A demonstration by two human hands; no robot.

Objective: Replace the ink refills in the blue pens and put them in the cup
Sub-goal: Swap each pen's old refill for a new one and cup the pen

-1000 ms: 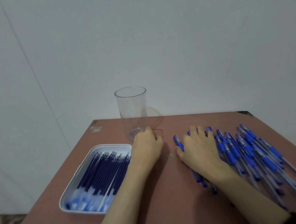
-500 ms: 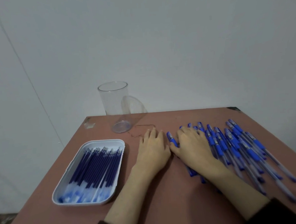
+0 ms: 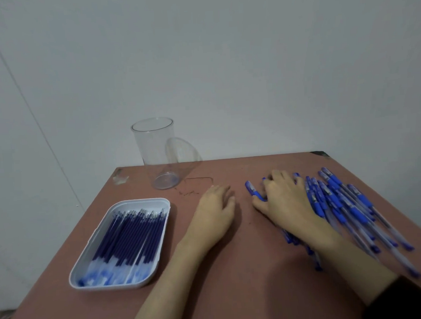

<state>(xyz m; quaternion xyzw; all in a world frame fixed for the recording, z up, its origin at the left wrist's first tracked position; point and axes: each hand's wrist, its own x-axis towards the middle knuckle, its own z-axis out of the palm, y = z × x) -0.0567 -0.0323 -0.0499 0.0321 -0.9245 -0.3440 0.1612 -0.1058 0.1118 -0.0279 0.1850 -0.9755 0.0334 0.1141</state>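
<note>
Fingers of the right hand (image 3: 285,201) lay bent over the left edge of the blue pens (image 3: 341,208), centre right of the frame; whether they had closed on one could not be told. The leftmost pen (image 3: 252,190) ran from upper left to lower right under thumb and forefinger, nearest this hand. The left hand (image 3: 217,210) rested flat on the tabletop (image 3: 247,267), holding nothing. Refills (image 3: 128,236) filled the white tray (image 3: 143,202) at lower left. The clear cup (image 3: 155,150) stood upright and empty beyond.
</note>
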